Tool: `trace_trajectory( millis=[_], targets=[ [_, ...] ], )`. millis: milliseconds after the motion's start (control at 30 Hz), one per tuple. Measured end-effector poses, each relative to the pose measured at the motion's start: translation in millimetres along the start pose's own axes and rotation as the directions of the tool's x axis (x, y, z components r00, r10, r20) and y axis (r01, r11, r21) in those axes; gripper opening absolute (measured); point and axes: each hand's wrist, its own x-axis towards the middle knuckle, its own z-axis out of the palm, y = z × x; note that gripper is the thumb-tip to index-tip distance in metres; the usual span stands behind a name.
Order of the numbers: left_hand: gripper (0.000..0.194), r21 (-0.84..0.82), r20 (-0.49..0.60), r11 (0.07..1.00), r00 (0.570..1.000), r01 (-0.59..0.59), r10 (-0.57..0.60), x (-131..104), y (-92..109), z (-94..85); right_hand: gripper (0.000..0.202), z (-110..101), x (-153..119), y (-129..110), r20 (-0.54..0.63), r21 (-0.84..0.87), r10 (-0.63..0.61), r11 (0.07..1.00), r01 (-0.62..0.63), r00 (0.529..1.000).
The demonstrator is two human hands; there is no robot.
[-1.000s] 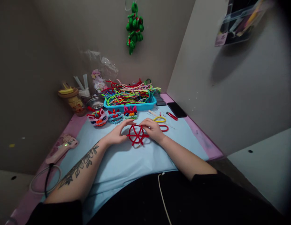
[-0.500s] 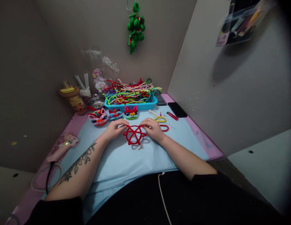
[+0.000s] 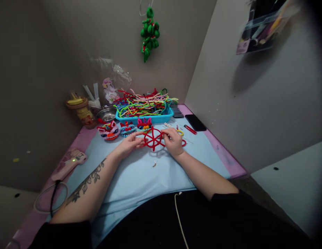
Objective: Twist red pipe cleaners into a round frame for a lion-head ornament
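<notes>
A red wheel-shaped frame (image 3: pixel 153 139) of fuzzy stems, with spokes crossing in its middle, is held up over the blue cloth (image 3: pixel 140 176). My left hand (image 3: pixel 130 143) holds its left edge between thumb and fingers. On the right side, my right hand (image 3: pixel 172 141) pinches the rim with curled fingers. Close behind the hands sit a pink-and-red figure (image 3: pixel 109 131), a blue one (image 3: pixel 128 129) and a third with a pink horn (image 3: pixel 144 125), partly hidden by the frame. A yellow loop (image 3: pixel 180 132) and a red loop (image 3: pixel 184 142) lie partly behind my right hand.
A blue basket (image 3: pixel 142 119) heaped with coloured stems stands at the back. Around it are a metal bowl (image 3: pixel 107 114), a cup (image 3: pixel 84 112), a black phone (image 3: pixel 195 122) and a red cutter (image 3: pixel 190 129). A pink corded tool (image 3: pixel 72 162) lies left.
The red frame has been turned and raised slightly to the right. My left hand has moved from its top to its left edge, and my right hand has shifted a little upward.
</notes>
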Motion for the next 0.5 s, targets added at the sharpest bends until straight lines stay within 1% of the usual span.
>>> trace_trajectory(
  millis=[133, 233, 333, 400, 467, 500],
  targets=[
    [0.052, 0.040, -0.025, 0.999, 1.000, 0.008, -0.007, 0, 1, 5.2, 0.023, 2, -2, -3, 0.048, 0.005, -0.013, 1.000, 0.012, 0.999],
    [0.052, 0.080, -0.049, 0.997, 0.999, -0.002, 0.006, 1, 0, 3.6, 0.022, 2, 0, -3, 0.079, 0.015, 0.012, 1.000, -0.014, 0.997],
    [0.051, 0.100, -0.113, 0.995, 0.993, -0.026, 0.037, 2, -3, -0.8, 0.024, -4, 13, -8, 0.043, 0.054, 0.087, 0.995, -0.089, 0.995],
    [0.051, 0.108, -0.168, 0.993, 0.984, -0.037, 0.055, 3, -4, -3.9, 0.028, -18, 23, -20, -0.011, 0.122, 0.146, 0.982, -0.144, 0.989],
    [0.051, 0.116, -0.209, 0.992, 0.975, -0.051, 0.075, 3, -4, -6.9, 0.027, -43, 26, -41, -0.030, 0.189, 0.125, 0.975, -0.117, 0.992],
    [0.051, 0.121, -0.226, 0.991, 0.970, -0.059, 0.085, 4, -4, -8.3, 0.028, -60, 22, -55, -0.007, 0.188, 0.095, 0.978, -0.092, 0.995]
  ],
)
